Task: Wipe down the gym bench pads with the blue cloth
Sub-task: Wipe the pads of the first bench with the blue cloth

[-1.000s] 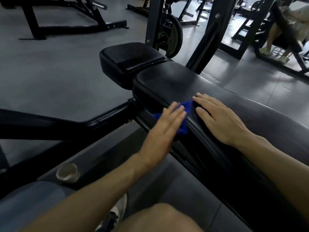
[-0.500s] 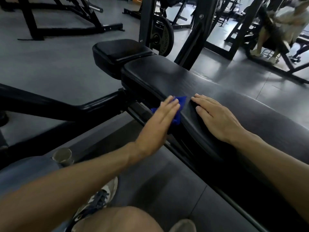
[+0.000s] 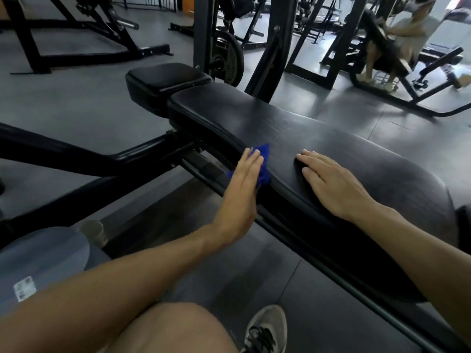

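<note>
Since a moment ago we have slid our left hand (image 3: 242, 197) and the blue cloth (image 3: 262, 163) a little nearer along the near edge of the long bench pad (image 3: 305, 131), while our right hand (image 3: 334, 184) has stayed flat on top. We see the gray gym floor (image 3: 76, 98) spread beneath the black bench frame (image 3: 102, 159). The long pad runs from lower right toward the smaller square pad (image 3: 165, 77) at its far end, the two nearly touching. A weight plate (image 3: 229, 59) hangs on a rack behind. Our left fingers lie straight, pressing the cloth against the pad's rounded side. Our right fingers are spread and relaxed, holding nothing. A gray sneaker (image 3: 267, 329) shows at the bottom.
</note>
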A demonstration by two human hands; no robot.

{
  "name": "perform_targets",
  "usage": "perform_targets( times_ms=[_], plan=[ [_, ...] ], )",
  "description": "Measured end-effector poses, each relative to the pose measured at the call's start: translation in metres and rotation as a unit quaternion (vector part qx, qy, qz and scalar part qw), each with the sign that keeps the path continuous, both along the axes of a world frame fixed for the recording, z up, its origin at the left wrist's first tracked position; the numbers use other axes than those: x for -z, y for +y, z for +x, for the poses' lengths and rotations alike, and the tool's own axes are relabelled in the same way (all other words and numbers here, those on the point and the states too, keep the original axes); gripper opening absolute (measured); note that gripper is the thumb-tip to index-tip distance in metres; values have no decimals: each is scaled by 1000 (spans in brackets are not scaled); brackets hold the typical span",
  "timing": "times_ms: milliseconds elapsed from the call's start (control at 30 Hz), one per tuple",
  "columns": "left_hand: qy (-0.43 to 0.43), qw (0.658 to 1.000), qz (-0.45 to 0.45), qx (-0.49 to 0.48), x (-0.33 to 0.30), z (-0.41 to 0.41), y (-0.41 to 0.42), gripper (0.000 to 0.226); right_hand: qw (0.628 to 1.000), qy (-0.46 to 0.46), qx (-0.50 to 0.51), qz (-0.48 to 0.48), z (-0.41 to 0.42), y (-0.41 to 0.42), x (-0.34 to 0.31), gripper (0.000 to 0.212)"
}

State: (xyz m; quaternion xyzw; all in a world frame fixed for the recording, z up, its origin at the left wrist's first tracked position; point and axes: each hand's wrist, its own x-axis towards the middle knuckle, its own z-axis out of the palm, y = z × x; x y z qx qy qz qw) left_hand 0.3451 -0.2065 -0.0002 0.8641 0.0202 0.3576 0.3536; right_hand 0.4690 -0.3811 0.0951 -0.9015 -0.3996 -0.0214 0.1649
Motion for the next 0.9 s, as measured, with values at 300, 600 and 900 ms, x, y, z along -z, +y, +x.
perform_targets(
  times_ms=[300, 600, 900],
  plan=[
    [57, 950, 248, 179, -29, -22, 18, 95, 1000, -8, 7, 5, -15, -21, 1, 44],
    [93, 949, 247, 171, -43, -24, -8, 86, 1000, 0, 25, 14, -25, -44, -2, 43],
    [-29, 961, 227, 156, -6, -23, -90, 54, 1000, -11, 1, -4, -27, -78, -2, 45]
  ],
)
